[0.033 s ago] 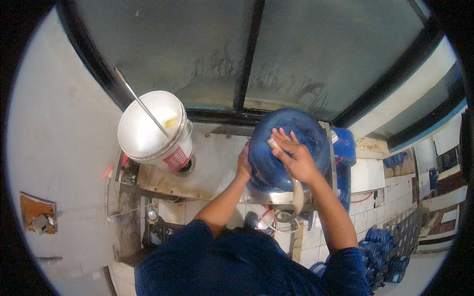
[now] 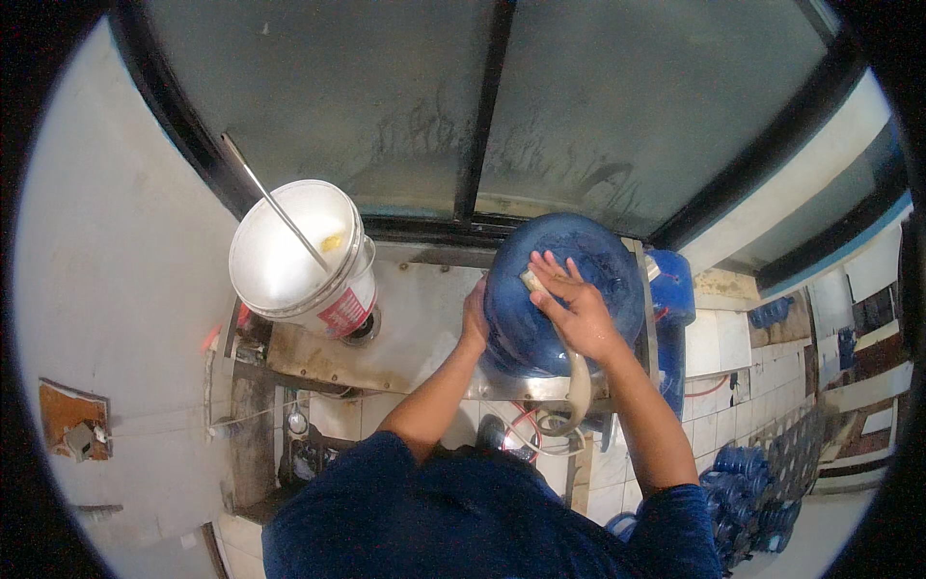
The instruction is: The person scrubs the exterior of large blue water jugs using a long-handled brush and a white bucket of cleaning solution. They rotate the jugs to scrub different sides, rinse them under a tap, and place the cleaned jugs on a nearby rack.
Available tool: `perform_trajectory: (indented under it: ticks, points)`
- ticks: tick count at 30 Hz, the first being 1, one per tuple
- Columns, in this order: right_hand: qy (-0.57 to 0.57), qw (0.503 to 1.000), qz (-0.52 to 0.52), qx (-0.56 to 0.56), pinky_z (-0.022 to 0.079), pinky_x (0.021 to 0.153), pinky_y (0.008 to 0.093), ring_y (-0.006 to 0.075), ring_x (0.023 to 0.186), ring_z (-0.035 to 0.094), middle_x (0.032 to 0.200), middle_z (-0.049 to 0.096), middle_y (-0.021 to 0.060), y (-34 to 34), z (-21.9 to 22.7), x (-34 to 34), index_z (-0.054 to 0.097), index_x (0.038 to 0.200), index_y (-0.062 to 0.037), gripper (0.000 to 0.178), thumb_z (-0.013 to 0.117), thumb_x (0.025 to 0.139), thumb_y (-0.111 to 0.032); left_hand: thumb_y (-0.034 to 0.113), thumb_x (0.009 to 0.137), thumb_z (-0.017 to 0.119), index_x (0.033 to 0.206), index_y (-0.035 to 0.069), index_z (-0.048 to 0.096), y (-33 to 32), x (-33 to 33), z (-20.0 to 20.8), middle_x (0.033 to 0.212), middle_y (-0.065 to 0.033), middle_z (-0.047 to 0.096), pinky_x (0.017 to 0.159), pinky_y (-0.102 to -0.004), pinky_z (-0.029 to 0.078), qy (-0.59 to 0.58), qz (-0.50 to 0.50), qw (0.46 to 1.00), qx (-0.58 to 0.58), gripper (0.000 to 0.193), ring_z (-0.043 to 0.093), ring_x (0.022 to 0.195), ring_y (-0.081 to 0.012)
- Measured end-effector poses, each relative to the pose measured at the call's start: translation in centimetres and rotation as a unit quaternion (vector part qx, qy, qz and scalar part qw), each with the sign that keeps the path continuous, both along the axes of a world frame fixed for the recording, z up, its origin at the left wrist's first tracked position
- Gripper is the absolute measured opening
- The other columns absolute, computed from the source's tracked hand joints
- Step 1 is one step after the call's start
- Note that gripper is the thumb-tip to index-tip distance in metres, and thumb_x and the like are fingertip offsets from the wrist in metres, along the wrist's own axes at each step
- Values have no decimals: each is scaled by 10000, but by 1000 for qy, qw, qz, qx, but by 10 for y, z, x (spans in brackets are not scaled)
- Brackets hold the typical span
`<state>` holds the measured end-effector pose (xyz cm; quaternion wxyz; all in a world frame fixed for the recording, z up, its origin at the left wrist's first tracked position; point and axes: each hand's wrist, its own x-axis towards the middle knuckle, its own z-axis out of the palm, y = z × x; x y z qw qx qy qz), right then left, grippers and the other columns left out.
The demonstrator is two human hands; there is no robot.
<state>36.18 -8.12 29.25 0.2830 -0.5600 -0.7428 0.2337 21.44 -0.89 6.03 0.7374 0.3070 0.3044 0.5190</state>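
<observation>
A big blue water jug stands on the metal counter with its broad round end facing up. Across that top lies my right hand, closed over a pale hose. The hose's light, blocky end shows beside my fingers, and the rest hangs down over the counter's front edge. My left hand rests against the jug's left side, its fingers partly hidden behind the curve.
Left on the counter stands a white bucket with a metal rod leaning in it and something yellow inside. Dark-framed glass panels rise behind. A blue container is to the right; several blue jugs sit lower right.
</observation>
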Motion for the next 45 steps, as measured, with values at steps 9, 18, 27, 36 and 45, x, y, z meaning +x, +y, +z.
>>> perform_trajectory:
  ticks: [9,18,27,36,45]
  points:
    - [-17,999,42,-23,88,1251,494,289,1518,295,1547,471,107,3,3,4,583,1410,-68,457,624,985,-232,428,1052,454,1404,68,558,-25,13,20,1278,-86,662,1016,-411,486,383,242,851,265,515,646,1129,-232]
    - [12,999,6,-35,66,1248,504,286,1522,290,1552,471,97,3,1,-10,575,1416,-60,455,595,1006,-255,528,1055,393,1476,20,481,17,4,75,1464,-143,525,1163,-378,325,-25,-18,999,30,665,474,1364,-244]
    - [-7,1000,21,-23,88,1247,516,290,1502,329,1546,470,118,4,2,-11,567,1418,-50,467,589,1003,-264,500,1040,437,1433,68,514,20,-5,-18,1377,-122,579,1045,-386,446,-43,-144,984,-94,590,582,1216,-252]
    - [-13,1000,1,-18,93,1246,527,296,1494,344,1538,477,127,7,0,-16,570,1418,-64,466,587,997,-263,568,1025,454,1471,30,491,-34,12,-36,1461,-123,535,1160,-362,340,31,79,996,-9,700,504,1336,-242]
    - [2,1000,-6,-23,74,1249,500,283,1503,335,1530,497,107,4,5,-15,592,1405,-82,446,633,975,-193,511,1010,525,1458,27,502,51,-15,62,1470,-116,524,1147,-355,363,-10,-275,954,-121,660,503,1345,-223]
